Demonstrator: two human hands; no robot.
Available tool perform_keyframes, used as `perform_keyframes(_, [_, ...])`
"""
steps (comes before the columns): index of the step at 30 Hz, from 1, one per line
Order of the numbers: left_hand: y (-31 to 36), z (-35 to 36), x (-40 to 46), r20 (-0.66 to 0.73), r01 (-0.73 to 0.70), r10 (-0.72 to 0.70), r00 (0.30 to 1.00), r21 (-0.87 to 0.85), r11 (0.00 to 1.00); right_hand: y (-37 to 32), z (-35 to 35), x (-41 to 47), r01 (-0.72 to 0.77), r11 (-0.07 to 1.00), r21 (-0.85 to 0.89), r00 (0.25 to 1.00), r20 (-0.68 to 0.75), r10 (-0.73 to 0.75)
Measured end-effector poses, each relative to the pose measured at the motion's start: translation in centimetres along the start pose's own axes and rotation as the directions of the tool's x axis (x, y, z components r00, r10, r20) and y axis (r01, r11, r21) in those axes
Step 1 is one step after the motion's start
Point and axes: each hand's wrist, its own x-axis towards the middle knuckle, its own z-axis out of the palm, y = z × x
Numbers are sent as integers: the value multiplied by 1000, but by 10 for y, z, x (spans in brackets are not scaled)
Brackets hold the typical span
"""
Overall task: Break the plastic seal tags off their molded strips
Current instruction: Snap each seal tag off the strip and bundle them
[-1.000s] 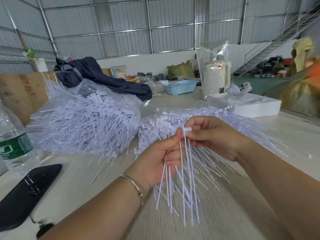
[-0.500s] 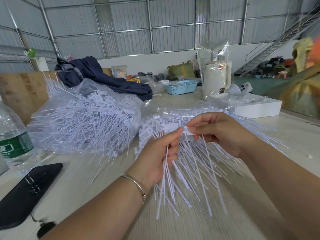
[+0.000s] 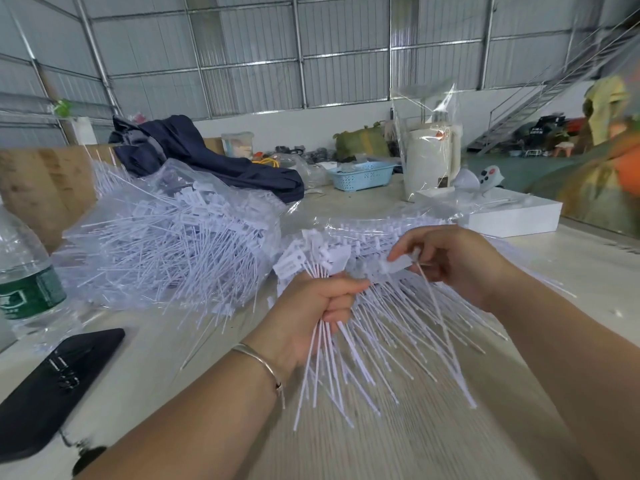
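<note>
Gripping a bundle of white seal tags [image 3: 346,327] by their stems, the left hand [image 3: 311,306] is clenched round them, heads up, tails fanning toward the desk [image 3: 433,441]; the right hand [image 3: 453,261] pinches one tag head [image 3: 398,264] just beside the bundle. A short, sharp twist close to the joint should snap it clean, I judge, with the left steadying. More tags fill a clear bag [image 3: 166,237] to the left; a bottle [image 3: 24,271], dark phone [image 3: 52,386], blue basket [image 3: 360,174] and white box [image 3: 512,216] share the desk inside a metal-walled shed
</note>
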Motion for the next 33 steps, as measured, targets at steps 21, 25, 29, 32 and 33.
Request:
perform_keyframes(21, [2,4,-7,183,55,-32,983,-123,991,0,10,-3,29,989,145,976,208,-59])
perform_keyframes(25, [-2,3,-7,293,130,-76,953,-172,976,1,20,-7,-22,976,216,932,357,-58])
perform_keyframes(29, [-4,7,-7,289,117,-89,953,-82,990,2,21,-9,-57,973,224,911,411,-42])
perform_keyframes(32, [-2,10,-6,256,90,-45,966,-166,982,2,19,-8,-71,970,233,931,364,-20])
perform_keyframes(33, [0,9,-6,242,75,-27,970,-193,978,2,19,-7,-75,970,232,937,350,-11])
